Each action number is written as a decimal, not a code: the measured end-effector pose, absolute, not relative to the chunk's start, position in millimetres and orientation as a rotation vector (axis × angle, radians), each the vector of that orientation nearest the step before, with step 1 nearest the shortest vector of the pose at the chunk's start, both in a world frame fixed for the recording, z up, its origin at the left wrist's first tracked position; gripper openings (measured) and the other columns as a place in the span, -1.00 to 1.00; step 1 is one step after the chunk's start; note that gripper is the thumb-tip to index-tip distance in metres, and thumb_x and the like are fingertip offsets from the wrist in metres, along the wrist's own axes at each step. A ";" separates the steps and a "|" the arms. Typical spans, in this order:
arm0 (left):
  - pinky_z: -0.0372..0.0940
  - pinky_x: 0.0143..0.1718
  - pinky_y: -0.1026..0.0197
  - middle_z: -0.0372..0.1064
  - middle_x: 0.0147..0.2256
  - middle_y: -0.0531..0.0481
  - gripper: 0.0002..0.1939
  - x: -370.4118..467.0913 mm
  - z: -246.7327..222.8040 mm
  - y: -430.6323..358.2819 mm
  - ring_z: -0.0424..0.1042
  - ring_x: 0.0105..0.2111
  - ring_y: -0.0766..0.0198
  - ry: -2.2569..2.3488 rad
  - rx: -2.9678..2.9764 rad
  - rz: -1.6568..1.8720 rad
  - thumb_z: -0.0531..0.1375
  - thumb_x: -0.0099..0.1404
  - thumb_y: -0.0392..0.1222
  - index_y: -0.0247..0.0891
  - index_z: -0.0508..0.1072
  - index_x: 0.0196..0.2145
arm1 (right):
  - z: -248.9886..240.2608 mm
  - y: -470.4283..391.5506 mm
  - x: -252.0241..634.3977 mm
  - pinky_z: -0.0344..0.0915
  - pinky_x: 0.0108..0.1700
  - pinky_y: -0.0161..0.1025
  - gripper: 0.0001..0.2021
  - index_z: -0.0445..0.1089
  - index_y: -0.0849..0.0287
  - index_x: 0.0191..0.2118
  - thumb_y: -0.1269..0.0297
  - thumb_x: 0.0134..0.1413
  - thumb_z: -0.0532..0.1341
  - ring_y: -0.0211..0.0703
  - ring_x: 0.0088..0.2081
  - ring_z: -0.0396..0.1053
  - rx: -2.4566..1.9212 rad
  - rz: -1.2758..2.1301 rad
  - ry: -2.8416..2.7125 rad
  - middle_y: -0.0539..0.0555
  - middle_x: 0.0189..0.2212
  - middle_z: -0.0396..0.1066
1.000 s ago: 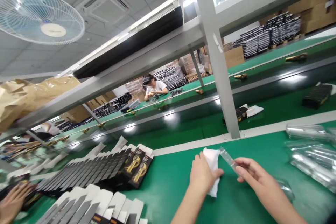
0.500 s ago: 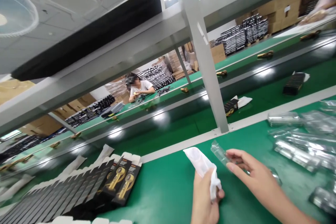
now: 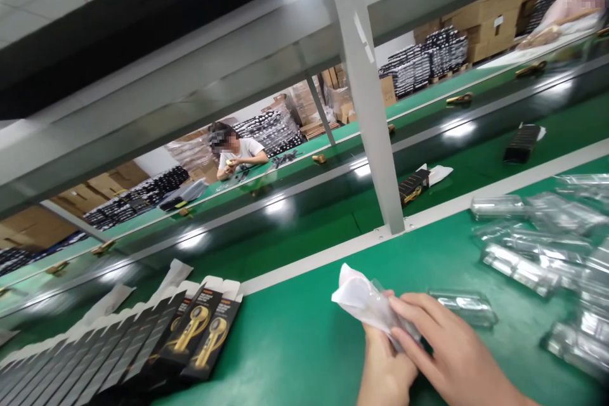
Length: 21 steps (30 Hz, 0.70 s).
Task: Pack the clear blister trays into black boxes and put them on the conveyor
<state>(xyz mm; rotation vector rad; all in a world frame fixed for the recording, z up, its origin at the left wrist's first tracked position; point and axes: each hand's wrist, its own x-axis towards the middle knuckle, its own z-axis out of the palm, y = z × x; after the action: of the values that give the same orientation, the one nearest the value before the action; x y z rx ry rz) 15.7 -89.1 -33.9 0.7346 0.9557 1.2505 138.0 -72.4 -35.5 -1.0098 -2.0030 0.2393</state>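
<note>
My left hand (image 3: 387, 368) is closed around a white wrapped item (image 3: 358, 297), its loose end pointing up and away from me. My right hand (image 3: 450, 346) comes in from the right, its fingers closed on a clear plastic shell (image 3: 377, 286) that lies against the far side of the white wrapping. Most of this shell is hidden behind the fingers and the wrapping. Just beyond the right hand, another clear plastic shell (image 3: 464, 307) rests on the green worktop (image 3: 285, 330).
Several clear plastic shells (image 3: 521, 269) are heaped on the right. A row of black boxes (image 3: 209, 339) with a gold device printed on them stands at the left. A grey post (image 3: 371, 108) rises ahead, beside a green conveyor (image 3: 328, 222). Two people sit across it.
My right hand has brought its clear plastic shell left against the white wrapped item; the two hands now meet. The camera view has tilted down and turned slightly right.
</note>
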 end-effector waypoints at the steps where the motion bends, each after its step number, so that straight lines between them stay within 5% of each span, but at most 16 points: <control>1: 0.14 0.11 0.10 0.26 0.06 -0.23 -0.01 14.1 -30.9 -90.3 0.28 0.08 0.01 0.887 0.712 1.225 0.37 -0.12 -0.29 -0.27 -0.04 0.20 | -36.1 -72.7 137.8 0.34 -0.13 -0.16 -0.69 0.23 0.12 0.09 0.32 0.24 0.09 -0.07 -0.12 0.36 -0.998 0.172 -2.025 0.14 -0.10 0.36; 9: 0.09 0.18 0.10 0.16 0.17 -0.26 -0.33 16.4 -21.1 -90.9 0.18 0.16 0.06 0.899 0.481 1.338 0.21 0.22 -0.04 -0.29 0.05 0.18 | -35.8 -75.0 136.7 0.32 -0.17 0.02 -0.76 0.28 0.16 -0.01 0.41 0.22 0.07 0.00 -0.21 0.36 -0.991 0.060 -2.097 0.16 -0.17 0.38; 13: 0.12 0.16 0.05 0.17 0.16 -0.26 -0.35 15.3 -19.0 -87.8 0.27 0.10 0.04 0.886 0.457 1.359 0.18 0.26 -0.08 -0.27 -0.01 0.20 | -37.4 -70.6 144.8 0.36 -0.06 -0.07 -0.67 0.16 0.02 0.12 0.24 0.26 0.06 -0.01 0.01 0.30 -0.962 0.468 -2.110 0.15 0.01 0.29; 17: 0.08 0.18 0.07 0.16 0.17 -0.24 -0.33 17.2 -12.9 -89.9 0.23 0.14 0.07 0.817 0.499 1.437 0.16 0.27 -0.13 -0.25 -0.05 0.23 | -47.0 -64.3 145.5 0.14 0.20 -0.05 -0.51 -0.13 -0.03 0.30 0.12 0.31 -0.05 -0.06 0.26 0.00 -1.028 0.900 -2.019 0.10 0.28 -0.02; 21: 0.04 0.19 0.12 0.24 0.12 -0.25 -0.34 24.7 -10.6 -100.1 0.20 0.15 0.05 0.962 0.708 1.425 0.19 0.22 -0.08 -0.33 0.10 0.21 | -63.8 -61.1 145.6 0.04 0.24 0.01 -0.52 0.04 -0.01 0.26 0.02 0.28 -0.05 0.01 0.25 0.02 -1.019 1.137 -1.993 0.06 0.27 0.05</control>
<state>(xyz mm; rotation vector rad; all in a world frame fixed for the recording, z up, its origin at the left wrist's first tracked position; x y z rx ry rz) 24.7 -100.1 -10.6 0.7082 0.9620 1.4254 145.6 -61.1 -63.8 -1.0190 -1.9932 1.1366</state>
